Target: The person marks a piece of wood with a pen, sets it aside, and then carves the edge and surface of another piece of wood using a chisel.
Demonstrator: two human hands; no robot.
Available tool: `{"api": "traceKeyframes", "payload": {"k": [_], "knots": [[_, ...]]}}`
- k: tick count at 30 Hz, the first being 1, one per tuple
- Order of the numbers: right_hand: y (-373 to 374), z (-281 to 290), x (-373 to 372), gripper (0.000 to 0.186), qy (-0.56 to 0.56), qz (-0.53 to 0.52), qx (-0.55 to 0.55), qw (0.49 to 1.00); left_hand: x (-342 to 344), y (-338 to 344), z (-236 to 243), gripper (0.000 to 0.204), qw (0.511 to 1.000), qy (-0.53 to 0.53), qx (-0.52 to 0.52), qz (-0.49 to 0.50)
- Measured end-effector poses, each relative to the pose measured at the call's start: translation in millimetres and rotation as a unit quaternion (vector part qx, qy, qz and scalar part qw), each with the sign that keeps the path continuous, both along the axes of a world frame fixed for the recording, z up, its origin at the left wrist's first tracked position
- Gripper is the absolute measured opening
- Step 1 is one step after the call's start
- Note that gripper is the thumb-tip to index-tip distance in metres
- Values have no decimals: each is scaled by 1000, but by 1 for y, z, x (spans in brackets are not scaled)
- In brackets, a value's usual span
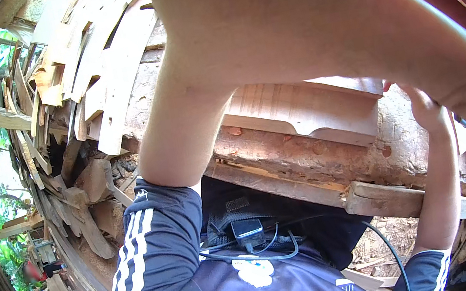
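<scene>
Left hand: we saw our left hand [310,15] very large across the far part of the view, its forearm bent up at left; it looked partly spread, but its fingers ran into the dark right rim, so we could not tell how far apart they stood or whether they had hold of anything.
Jersey: we wore a dark jersey [163,262] with white sleeve stripes, at the near side.
Offcuts: we had a heap of pale boards [89,58] at far left.
Log bench: we stood over a rough log [283,149] running from left to right before us.
Shaped board: we had a smooth brown board [300,106] with a curved near edge, lying on the log, partly behind our left hand.
Right hand: we had our right hand [423,104] near the board's right end; its fingers were partly covered, so we could not tell their spread or any grip.
Block: we saw a weathered wooden block [383,197] at near right.
Device: we carried a small dark box [247,229] at our chest, beside looped cable [276,256].
</scene>
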State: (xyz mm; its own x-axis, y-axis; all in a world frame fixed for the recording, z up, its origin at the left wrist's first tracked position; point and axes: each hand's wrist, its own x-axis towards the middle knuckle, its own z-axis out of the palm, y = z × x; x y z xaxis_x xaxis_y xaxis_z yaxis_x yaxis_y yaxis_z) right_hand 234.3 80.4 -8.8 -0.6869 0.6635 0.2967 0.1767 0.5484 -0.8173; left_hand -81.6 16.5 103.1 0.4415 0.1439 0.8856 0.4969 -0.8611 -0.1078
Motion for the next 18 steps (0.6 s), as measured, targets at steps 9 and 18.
{"api": "traceKeyframes", "payload": {"k": [9,18], "knots": [[-4,8,-12,18,-31,-28,-74,996,0,12,-6,12,998,-18,7,-54],[15,15,-8,23,33,67,-42,996,5,37,-1,12,987,-6,-19,-159]]}}
